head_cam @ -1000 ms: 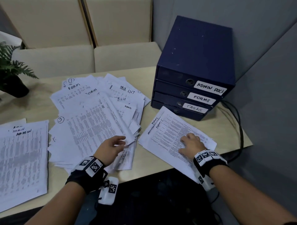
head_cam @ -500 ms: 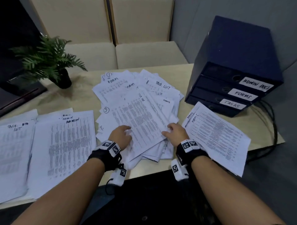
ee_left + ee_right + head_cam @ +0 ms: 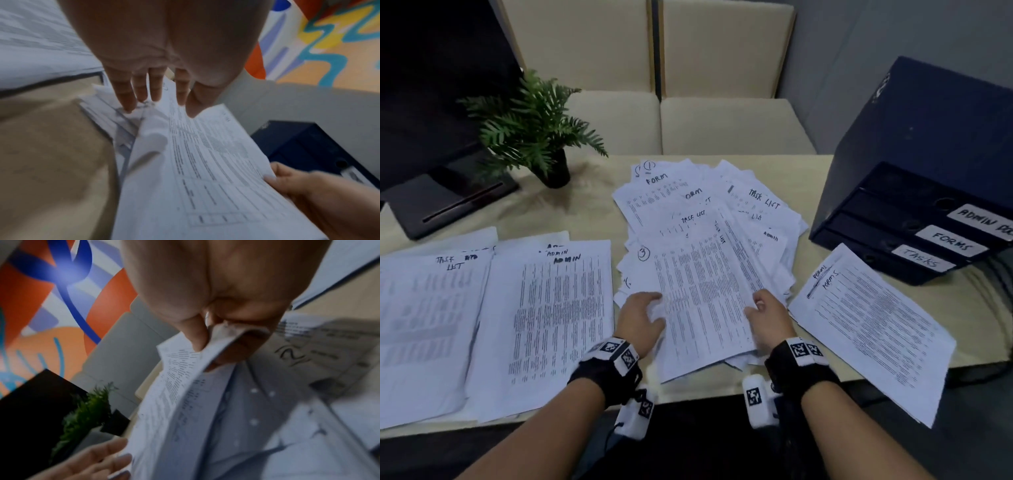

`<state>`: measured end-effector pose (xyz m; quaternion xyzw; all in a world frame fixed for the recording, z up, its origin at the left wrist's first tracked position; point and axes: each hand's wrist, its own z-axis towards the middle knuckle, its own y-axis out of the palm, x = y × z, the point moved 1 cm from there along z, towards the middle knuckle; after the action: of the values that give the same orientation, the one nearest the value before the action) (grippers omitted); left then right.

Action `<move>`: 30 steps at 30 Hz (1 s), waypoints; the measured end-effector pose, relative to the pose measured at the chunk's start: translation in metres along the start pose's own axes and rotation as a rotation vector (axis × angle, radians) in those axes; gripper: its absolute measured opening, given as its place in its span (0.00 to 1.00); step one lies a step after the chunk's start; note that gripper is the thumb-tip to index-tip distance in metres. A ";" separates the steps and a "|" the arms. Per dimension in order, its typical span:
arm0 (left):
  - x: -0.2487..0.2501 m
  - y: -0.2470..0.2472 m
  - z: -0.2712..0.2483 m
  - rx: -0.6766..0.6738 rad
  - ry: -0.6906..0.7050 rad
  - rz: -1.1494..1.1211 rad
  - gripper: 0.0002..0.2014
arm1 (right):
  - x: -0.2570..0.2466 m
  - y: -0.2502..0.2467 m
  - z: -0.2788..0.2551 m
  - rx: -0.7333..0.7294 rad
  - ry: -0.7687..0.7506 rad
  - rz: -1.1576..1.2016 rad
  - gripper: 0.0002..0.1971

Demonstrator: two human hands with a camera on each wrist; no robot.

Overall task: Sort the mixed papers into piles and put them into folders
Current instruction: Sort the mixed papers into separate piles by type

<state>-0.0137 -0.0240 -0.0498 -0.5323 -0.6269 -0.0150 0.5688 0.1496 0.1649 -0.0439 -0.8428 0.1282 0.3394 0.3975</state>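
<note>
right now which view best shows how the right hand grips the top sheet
The right wrist view: it shows the right hand pinching the top sheet by its edge between thumb and fingers. The head view shows only the hand's back at that edge; the left wrist view shows it blurred at the sheet's edge.

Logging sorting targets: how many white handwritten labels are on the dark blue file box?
3, stacked on the file box front: the ADMIN label on top, cut off by the frame edge; the FORMS label below it; the TASKS label lowest.
</note>
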 end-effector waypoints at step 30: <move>-0.041 -0.060 -0.012 0.185 -0.256 -0.275 0.09 | -0.030 -0.014 0.024 0.208 -0.037 -0.292 0.06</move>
<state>-0.0551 -0.0839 -0.0404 -0.3847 -0.7595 0.0327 0.5235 0.1231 0.1902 -0.0267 -0.8005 0.0315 0.2787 0.5297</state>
